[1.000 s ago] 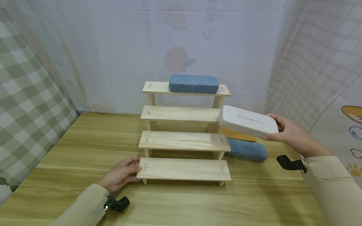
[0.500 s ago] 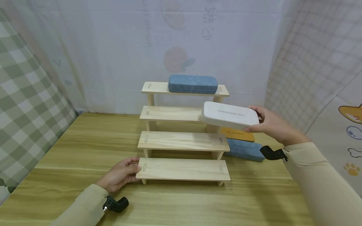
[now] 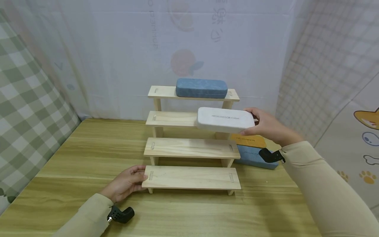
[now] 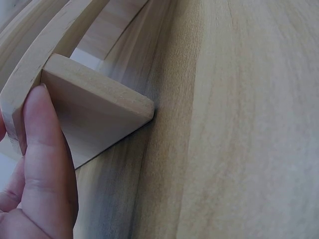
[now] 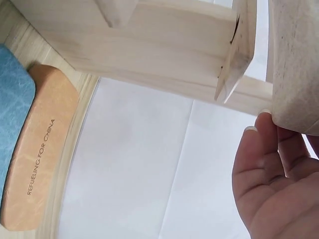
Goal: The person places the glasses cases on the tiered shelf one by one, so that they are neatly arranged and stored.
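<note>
My right hand (image 3: 265,126) grips the right end of a white glasses case (image 3: 225,119) between thumb and fingers. The case, lettered on top, overlaps the third step of a four-level wooden display riser in the head view. My left hand (image 3: 125,184) pinches the left end of the riser's lowest step (image 3: 192,177). In the left wrist view a digit (image 4: 45,149) lies against that board (image 4: 30,69), beside its support. A blue glasses case (image 3: 202,88) rests on the top step. The right wrist view shows the held case (image 5: 299,64) at the fingertips.
Right of the riser, an orange glasses case (image 3: 250,141) and another blue case (image 3: 256,157) lie side by side on the wooden table (image 3: 183,214). A white printed curtain (image 3: 118,65) hangs behind; a green checked cloth (image 3: 26,108) borders the left.
My right hand has carried the white case leftward, from beyond the riser's right end to over its third step. My left hand has stayed on the lowest step.
</note>
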Motion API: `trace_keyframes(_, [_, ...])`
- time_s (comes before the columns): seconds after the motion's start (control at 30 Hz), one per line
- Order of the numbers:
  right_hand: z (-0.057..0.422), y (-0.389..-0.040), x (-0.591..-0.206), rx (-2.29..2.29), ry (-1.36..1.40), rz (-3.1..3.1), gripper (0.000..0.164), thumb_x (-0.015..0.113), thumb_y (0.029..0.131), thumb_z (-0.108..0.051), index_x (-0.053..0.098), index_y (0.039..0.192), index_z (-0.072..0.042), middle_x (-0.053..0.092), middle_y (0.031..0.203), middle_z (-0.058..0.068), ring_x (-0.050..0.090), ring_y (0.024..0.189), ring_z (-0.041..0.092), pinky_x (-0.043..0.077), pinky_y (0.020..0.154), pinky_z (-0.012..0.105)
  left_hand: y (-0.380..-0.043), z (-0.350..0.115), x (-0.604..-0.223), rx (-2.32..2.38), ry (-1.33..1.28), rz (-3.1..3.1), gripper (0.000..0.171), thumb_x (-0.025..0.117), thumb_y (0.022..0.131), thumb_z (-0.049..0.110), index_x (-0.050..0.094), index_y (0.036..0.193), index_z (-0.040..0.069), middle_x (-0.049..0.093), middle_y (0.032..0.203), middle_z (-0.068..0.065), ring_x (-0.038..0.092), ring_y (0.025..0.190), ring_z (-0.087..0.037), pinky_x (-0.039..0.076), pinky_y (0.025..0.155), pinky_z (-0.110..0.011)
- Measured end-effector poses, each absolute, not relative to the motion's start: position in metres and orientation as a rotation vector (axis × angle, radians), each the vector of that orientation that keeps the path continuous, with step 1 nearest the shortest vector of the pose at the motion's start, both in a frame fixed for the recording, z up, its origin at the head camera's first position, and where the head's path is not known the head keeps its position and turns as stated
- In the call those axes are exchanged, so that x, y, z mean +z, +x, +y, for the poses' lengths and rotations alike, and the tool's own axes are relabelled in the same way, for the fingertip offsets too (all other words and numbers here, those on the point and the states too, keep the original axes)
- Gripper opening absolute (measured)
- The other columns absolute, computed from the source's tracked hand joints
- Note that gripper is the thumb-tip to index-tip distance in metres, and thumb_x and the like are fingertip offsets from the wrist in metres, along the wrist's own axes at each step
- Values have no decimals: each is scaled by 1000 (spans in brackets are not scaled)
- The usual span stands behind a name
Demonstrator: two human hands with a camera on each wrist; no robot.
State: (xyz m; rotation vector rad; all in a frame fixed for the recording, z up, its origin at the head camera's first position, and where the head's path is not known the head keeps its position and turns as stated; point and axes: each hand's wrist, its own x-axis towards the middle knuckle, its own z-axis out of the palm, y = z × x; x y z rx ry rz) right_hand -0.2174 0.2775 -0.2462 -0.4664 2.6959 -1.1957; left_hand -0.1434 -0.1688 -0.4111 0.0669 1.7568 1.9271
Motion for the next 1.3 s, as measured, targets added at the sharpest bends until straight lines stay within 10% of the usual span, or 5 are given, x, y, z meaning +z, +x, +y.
trace_keyframes(0.7, [237,-240,-245,-1225,-488,2670,64,80,78,-15,47,133,-8,51,121,11,52,101,27,49,79,36,-143,-169,-410,1928,61,1761,69,56,95,9,14,144,-15,53,119,-14,61,93,-15,53,77,-30])
trace_keyframes(1.3, [222,-247,-247,-1127,-432,2667,94,80,79,-25,25,152,-7,43,136,15,43,124,32,44,94,47,-144,-169,-411,1938,65,1749,67,55,96,8,15,144,-14,54,120,-15,62,94,-15,54,79,-30])
